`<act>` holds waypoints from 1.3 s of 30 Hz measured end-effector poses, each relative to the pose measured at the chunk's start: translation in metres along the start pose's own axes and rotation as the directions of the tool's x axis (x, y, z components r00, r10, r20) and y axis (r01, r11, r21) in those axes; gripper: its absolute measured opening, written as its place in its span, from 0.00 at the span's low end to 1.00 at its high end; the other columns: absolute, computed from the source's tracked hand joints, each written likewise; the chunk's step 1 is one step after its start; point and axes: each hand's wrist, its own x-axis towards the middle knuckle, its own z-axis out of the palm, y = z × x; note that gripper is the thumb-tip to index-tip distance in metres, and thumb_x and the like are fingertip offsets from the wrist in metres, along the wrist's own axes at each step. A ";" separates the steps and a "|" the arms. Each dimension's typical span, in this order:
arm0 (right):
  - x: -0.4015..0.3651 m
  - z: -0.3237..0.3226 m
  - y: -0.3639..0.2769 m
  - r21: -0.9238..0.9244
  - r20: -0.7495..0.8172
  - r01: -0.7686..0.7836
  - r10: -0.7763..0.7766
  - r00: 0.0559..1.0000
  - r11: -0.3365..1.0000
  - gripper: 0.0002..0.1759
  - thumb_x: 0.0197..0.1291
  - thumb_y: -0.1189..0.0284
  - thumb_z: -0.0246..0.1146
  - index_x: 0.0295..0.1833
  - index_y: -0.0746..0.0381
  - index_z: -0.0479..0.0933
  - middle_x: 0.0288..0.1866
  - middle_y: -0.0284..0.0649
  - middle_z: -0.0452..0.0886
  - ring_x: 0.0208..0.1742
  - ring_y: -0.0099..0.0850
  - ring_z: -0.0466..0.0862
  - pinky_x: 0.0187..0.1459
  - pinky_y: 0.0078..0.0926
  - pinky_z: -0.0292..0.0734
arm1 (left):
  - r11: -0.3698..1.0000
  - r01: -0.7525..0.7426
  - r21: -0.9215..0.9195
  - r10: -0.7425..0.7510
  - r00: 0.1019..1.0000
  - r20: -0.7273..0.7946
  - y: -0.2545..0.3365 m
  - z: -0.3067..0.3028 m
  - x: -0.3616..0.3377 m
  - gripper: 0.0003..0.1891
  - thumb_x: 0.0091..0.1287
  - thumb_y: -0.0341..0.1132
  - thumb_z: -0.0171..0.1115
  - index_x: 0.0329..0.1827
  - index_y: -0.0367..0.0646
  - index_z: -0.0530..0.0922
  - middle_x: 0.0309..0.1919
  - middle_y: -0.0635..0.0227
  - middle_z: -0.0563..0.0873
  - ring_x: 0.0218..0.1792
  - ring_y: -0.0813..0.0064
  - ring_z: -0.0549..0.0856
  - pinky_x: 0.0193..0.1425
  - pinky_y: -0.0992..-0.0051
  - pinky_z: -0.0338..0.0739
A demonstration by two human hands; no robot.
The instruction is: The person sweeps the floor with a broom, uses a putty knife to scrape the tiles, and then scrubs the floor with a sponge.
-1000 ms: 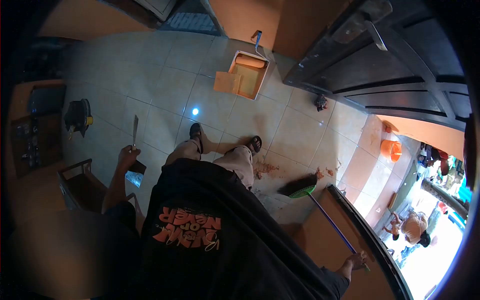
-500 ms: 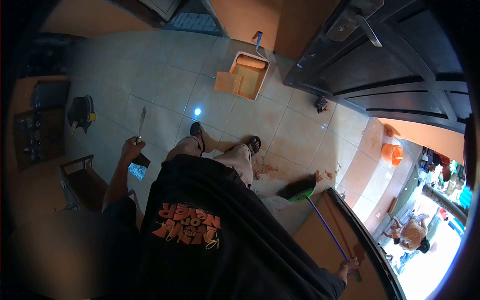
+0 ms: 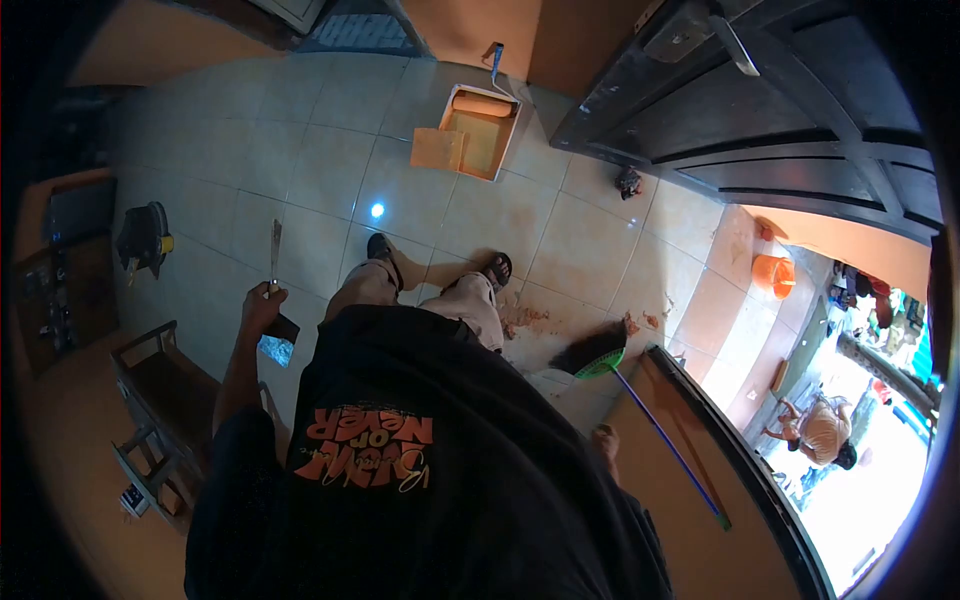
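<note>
My left hand (image 3: 260, 306) is closed around a narrow metal scraper (image 3: 274, 250) whose blade points away from me. A wider putty knife (image 3: 277, 342) hangs below the same grip. My right hand (image 3: 604, 440) is low beside my hip, next to the orange wall, and holds nothing. The broom (image 3: 592, 355), with a green head, dark bristles and a blue handle (image 3: 668, 445), leans on the wall a little to the right of that hand. Its bristles rest on the tiles by orange debris (image 3: 525, 320). My sandalled feet (image 3: 385, 250) stand on the tiled floor.
An orange paint tray with a roller (image 3: 470, 130) lies on the floor (image 3: 300, 160) ahead. A dark open door (image 3: 760, 130) is at the right, with an orange bucket (image 3: 775, 275) beyond it. A wooden chair (image 3: 160, 390) and a dark bag (image 3: 145, 240) stand at the left. A person (image 3: 825, 430) crouches outside.
My right hand has let go of the broom handle and moved in towards my hip. The broom now leans on the wall. My left hand still grips the scraper, shifted slightly.
</note>
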 end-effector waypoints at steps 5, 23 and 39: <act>-0.023 0.039 -0.098 0.147 0.091 0.031 -0.045 0.995 0.989 0.23 0.51 0.78 0.67 0.56 0.60 0.82 0.43 0.43 0.88 0.43 0.32 0.87 0.46 0.29 0.83 | 1.000 -0.019 0.006 0.019 0.999 -0.033 -0.011 0.007 0.000 0.19 0.60 0.47 0.70 0.40 0.38 0.84 0.35 0.51 0.88 0.40 0.50 0.87 0.46 0.56 0.79; -0.041 0.100 -0.575 -0.148 -0.072 0.884 -0.897 0.437 0.443 0.18 0.63 0.69 0.68 0.58 0.56 0.78 0.31 0.42 0.85 0.29 0.29 0.83 0.33 0.27 0.77 | 0.872 -0.452 0.190 0.439 0.892 0.106 0.092 -0.017 0.201 0.19 0.63 0.50 0.64 0.55 0.55 0.82 0.50 0.64 0.88 0.53 0.57 0.86 0.58 0.45 0.73; 0.054 -0.102 -0.840 -0.993 -0.104 0.036 -0.989 0.107 0.109 0.12 0.60 0.68 0.59 0.44 0.62 0.83 0.45 0.53 0.81 0.52 0.51 0.80 0.58 0.58 0.70 | 0.984 0.035 -0.173 -0.010 0.990 0.140 -0.084 0.019 0.138 0.20 0.67 0.52 0.61 0.45 0.43 0.85 0.39 0.47 0.88 0.45 0.40 0.86 0.49 0.50 0.79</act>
